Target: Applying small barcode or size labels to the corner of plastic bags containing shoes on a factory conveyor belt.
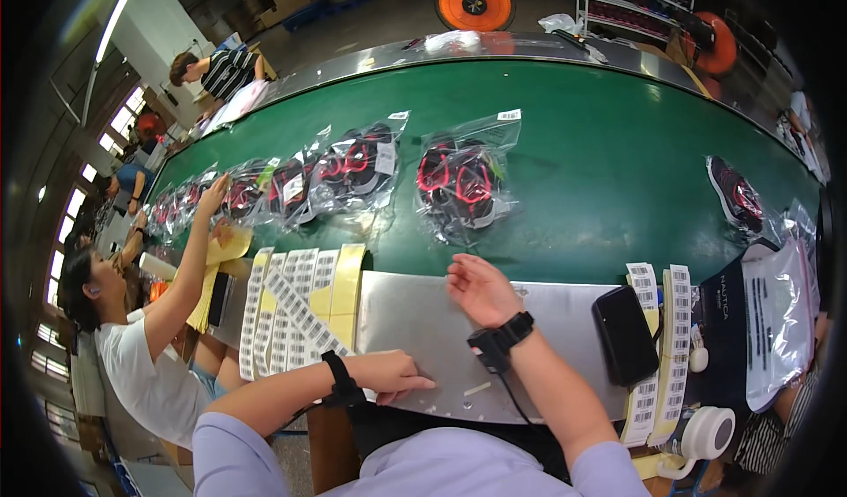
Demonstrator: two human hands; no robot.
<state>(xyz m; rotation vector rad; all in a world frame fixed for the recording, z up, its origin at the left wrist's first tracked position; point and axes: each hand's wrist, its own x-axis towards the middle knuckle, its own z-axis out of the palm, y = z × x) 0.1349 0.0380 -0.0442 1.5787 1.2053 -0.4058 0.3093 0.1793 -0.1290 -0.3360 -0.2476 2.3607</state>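
My left hand point(393, 375) rests flat on the grey metal shelf point(423, 320), fingertips on its surface beside the barcode label strips point(291, 307). My right hand point(479, 288) hovers with fingers loosely apart at the shelf's far edge, holding nothing. Just beyond it on the green conveyor belt point(600, 144) lies a clear bag with black and red shoes point(463, 182). Both wrists wear black bands.
More bagged shoes point(353, 166) line the belt to the left, and one shoe point(734, 194) lies at the right. A co-worker's hand point(212, 192) reaches onto the belt at the left. A black phone point(625, 334), label sheets point(675, 338), a tape roll point(706, 431) and flat bags point(776, 312) sit at the right.
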